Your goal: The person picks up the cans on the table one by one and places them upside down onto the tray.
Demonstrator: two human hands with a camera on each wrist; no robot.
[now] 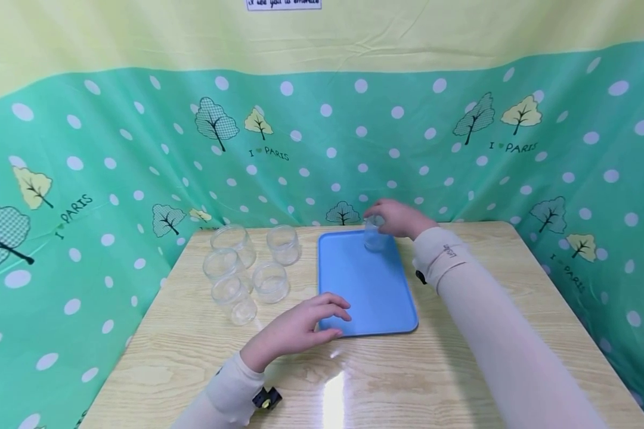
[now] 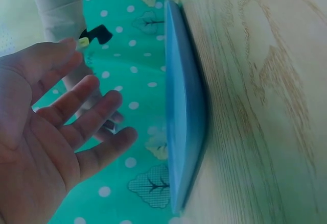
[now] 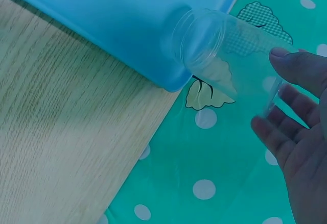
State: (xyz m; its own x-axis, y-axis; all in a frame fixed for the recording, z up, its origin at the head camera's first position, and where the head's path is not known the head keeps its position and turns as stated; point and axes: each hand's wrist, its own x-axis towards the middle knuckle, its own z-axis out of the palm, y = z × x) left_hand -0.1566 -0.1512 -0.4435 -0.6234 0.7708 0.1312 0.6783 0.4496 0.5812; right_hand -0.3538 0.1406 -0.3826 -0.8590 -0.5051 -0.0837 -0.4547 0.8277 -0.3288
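My right hand (image 1: 399,219) is at the back right corner of a blue tray (image 1: 359,286), thumb and fingers around the upper end of a clear jar (image 1: 374,237). In the right wrist view the clear jar (image 3: 230,63) has its ringed end toward the tray's surface, and my thumb (image 3: 294,66) lies at the opposite end. My left hand (image 1: 306,325) hovers by the tray's front left corner, fingers spread and loosely bent. The left wrist view shows its palm (image 2: 36,152) with nothing in it.
Several clear jars of different sizes stand grouped left of the tray, among them a wide jar (image 1: 233,244), a small jar (image 1: 283,244) and a front jar (image 1: 235,300). Behind the wooden table (image 1: 155,357) hangs a green and yellow curtain (image 1: 322,143).
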